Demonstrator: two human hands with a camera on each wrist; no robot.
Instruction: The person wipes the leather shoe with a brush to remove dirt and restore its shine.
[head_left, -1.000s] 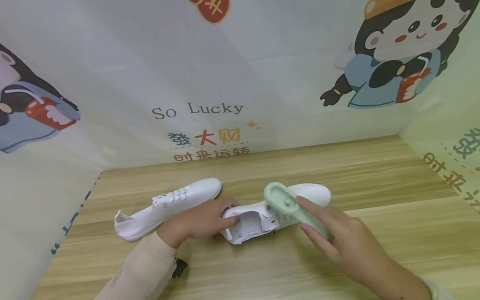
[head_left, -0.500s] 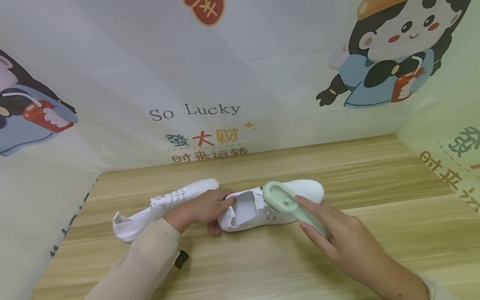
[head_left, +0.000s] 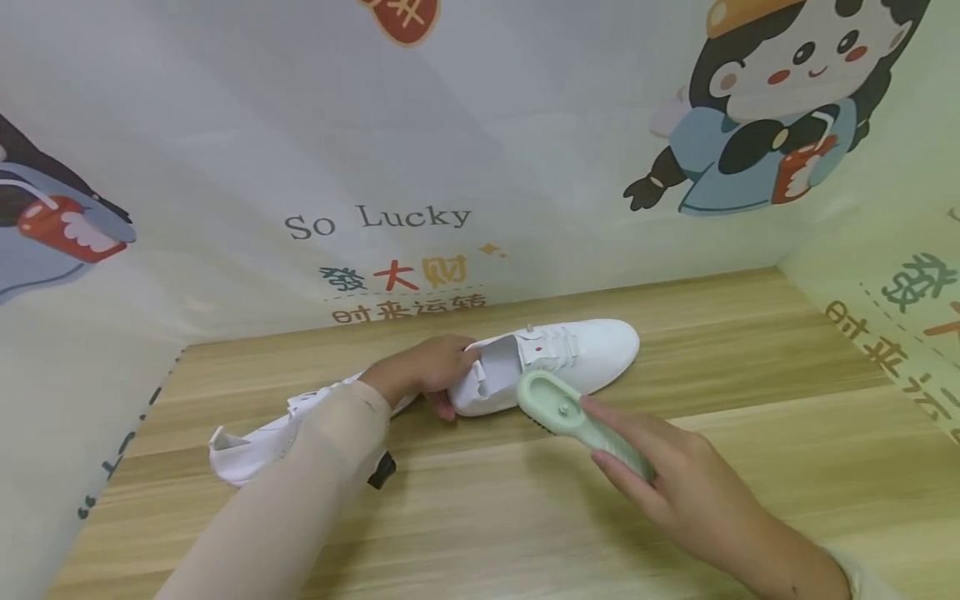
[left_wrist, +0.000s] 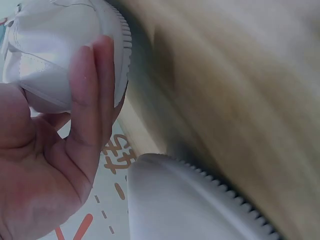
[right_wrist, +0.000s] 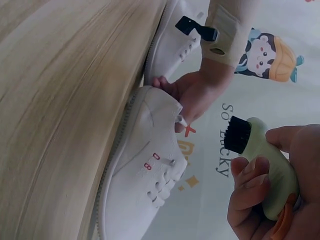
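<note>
A: Where's the white lace-up sneaker (head_left: 603, 354)?

B: Near the middle of the wood-grain table (head_left: 712, 358), toe pointing right. I can't tell whether its sole touches the wood.

A: How does it look?

B: Smooth white upper, pale lining (head_left: 501, 363), a small red mark (head_left: 538, 349) on the tongue, red characters (right_wrist: 151, 161) on the side, and a ridged sole edge (left_wrist: 126, 40).

A: And the hands?

B: The left hand (head_left: 438, 364) pinches the heel, fingers along its outside. The right hand (head_left: 686, 475) grips a pale green brush (head_left: 558, 408) by the handle, its black bristles (right_wrist: 237, 135) apart from the upper.

A: Anything beside them?

B: A second white sneaker (head_left: 251, 454), left, partly hidden by the cream sleeve (head_left: 300, 483).
</note>
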